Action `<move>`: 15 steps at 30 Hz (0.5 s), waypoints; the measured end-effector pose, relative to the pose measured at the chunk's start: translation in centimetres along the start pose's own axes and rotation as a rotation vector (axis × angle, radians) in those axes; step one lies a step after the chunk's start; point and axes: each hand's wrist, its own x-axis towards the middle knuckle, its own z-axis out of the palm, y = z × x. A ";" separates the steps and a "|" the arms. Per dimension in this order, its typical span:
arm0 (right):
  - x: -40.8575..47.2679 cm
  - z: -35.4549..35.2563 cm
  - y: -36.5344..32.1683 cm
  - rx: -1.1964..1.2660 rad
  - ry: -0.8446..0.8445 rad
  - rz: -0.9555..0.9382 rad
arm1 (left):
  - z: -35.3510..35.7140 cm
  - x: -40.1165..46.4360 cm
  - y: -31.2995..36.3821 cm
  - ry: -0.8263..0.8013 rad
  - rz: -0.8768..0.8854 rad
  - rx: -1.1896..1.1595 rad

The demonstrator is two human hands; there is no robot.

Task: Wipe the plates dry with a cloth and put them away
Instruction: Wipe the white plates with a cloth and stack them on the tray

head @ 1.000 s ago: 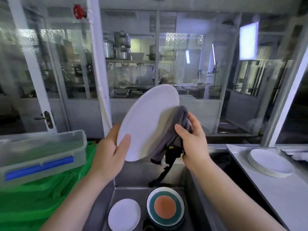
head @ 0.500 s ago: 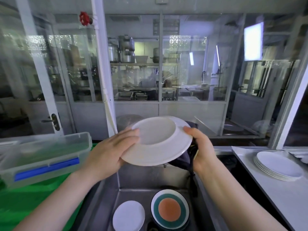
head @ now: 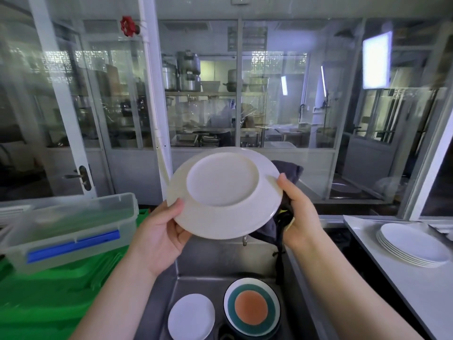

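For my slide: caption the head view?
Both hands hold a white plate underside-up above the sink, cloth behind.

Ahead of me a glass partition (head: 274, 99) in pale metal frames shows a kitchen behind it, with steel pots (head: 187, 71) on a shelf. A white pipe (head: 153, 77) with a red valve wheel (head: 127, 26) runs up the frame. Door with handle (head: 82, 177) at left. White counter (head: 402, 273) at right. Bright panel (head: 376, 60) upper right.

Single head-worn camera looks forward and down, close over the sink (head: 220, 266).
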 end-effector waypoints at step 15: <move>-2.3 2.6 8.5 -1.206 -0.244 -1.069 | 2.6 -0.4 -2.2 0.190 0.435 0.097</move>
